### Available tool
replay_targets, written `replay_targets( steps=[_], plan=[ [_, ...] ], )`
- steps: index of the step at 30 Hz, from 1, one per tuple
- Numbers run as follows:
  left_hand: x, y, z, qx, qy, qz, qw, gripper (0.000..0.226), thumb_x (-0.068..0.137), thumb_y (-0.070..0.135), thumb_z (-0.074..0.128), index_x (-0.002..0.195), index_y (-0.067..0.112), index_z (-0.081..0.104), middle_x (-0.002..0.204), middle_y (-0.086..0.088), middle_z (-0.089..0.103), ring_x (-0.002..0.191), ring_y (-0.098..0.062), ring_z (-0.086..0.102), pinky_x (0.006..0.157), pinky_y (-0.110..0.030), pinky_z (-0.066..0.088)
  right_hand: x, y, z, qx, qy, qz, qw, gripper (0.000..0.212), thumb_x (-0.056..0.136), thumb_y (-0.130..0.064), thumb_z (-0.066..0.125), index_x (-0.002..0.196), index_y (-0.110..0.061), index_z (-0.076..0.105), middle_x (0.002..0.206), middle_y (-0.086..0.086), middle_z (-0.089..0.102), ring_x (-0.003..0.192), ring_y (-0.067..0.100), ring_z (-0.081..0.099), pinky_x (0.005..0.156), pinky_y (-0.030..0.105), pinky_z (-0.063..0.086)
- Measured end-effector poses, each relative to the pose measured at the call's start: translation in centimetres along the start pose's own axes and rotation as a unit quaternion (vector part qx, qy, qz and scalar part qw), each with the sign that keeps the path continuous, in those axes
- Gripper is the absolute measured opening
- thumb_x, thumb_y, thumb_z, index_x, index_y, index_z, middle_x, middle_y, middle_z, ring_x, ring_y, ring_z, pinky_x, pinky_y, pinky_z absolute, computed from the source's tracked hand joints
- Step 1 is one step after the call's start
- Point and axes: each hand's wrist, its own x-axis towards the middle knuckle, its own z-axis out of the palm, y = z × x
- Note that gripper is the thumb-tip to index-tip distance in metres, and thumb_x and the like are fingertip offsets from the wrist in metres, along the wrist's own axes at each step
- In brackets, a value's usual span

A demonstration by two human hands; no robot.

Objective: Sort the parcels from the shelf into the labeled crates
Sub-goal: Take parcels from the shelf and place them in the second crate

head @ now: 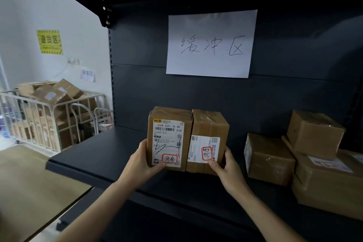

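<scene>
In the head view, the sorting looks only partly done, judging by what lies on the dark metal shelf (pixel 94 155). Two brown cardboard parcels sit side by side near the middle of it: the taller left parcel (pixel 169 137) with a long white shipping label and a red-bordered handwritten tag, and the squatter right parcel (pixel 208 141) with a shorter white label and its own red-bordered tag. The two touch along their inner sides. Further right, three more brown cardboard boxes (pixel 269 159) are stacked and grouped on the same shelf, untouched, so at least five parcels are left to sort. No labeled crates are in sight here. A white wire cart piled with cardboard boxes (pixel 49 108) stands off to the left by the wall, but whether it belongs to the sorting I cannot tell. A white paper sign with handwritten characters (pixel 211 43) is stuck to the shelf's back panel.

Both forearms reach forward and slightly up. The left hand (pixel 143 163) is wrapped on the outer left edge of the taller parcel, thumb across its front lower corner. The right hand (pixel 225 165) clasps the outer right edge of the squatter parcel, thumb on its label. Together they press the pair inward, seemingly to lift both at once.
</scene>
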Motion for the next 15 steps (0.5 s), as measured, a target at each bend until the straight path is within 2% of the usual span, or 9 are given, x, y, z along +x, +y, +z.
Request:
replay_targets(
  steps=[2,4,9,11,15],
  plan=[
    [-1.6,0.6,-0.7,0.007,0.011,-0.016,1.000,0.076,0.068,0.041,0.078,0.129,0.029,0.034,0.101,0.029,0.057,0.088,0.017,0.055,0.066,-0.005,0.045,-0.9,-0.5,0.2,0.011,-0.014,-0.010,1.000,0.055,0.088,-0.018,0.061,0.135,-0.028,0.033,0.119,-0.015,0.049,0.113,-0.001,0.043,0.083,0.008,0.037],
    [-3.2,0.9,-1.5,0.020,0.029,-0.030,0.999,0.076,0.068,0.039,0.079,0.128,0.029,0.034,0.095,0.031,0.054,0.082,0.021,0.053,0.061,-0.002,0.044,-1.9,-0.9,0.6,0.021,-0.030,-0.016,0.999,0.054,0.088,-0.018,0.061,0.134,-0.029,0.034,0.118,-0.016,0.049,0.111,-0.002,0.044,0.081,0.007,0.037],
    [-7.4,1.1,-3.6,0.038,0.063,-0.053,0.996,0.078,0.066,0.038,0.080,0.128,0.026,0.035,0.097,0.030,0.053,0.084,0.019,0.054,0.062,-0.002,0.045,-3.7,-1.6,2.3,0.053,-0.069,-0.023,0.996,0.049,0.088,-0.017,0.061,0.124,-0.038,0.035,0.107,-0.024,0.051,0.095,-0.014,0.048,0.066,0.002,0.042],
    [-8.9,1.0,-4.7,0.042,0.078,-0.056,0.995,0.076,0.065,0.040,0.081,0.126,0.028,0.036,0.097,0.031,0.053,0.084,0.023,0.053,0.063,0.001,0.045,-4.3,-2.1,3.3,0.066,-0.087,-0.026,0.994,0.048,0.088,-0.017,0.061,0.121,-0.040,0.036,0.109,-0.022,0.052,0.096,-0.011,0.049,0.068,0.004,0.042],
    [-11.6,0.8,-7.5,0.062,0.107,-0.066,0.990,0.076,0.064,0.040,0.081,0.124,0.029,0.036,0.099,0.031,0.053,0.086,0.023,0.053,0.066,0.001,0.045,-5.3,-3.3,5.8,0.082,-0.124,-0.039,0.988,0.050,0.088,-0.018,0.061,0.130,-0.031,0.039,0.116,-0.015,0.053,0.105,-0.003,0.048,0.077,0.007,0.038]
  ],
)
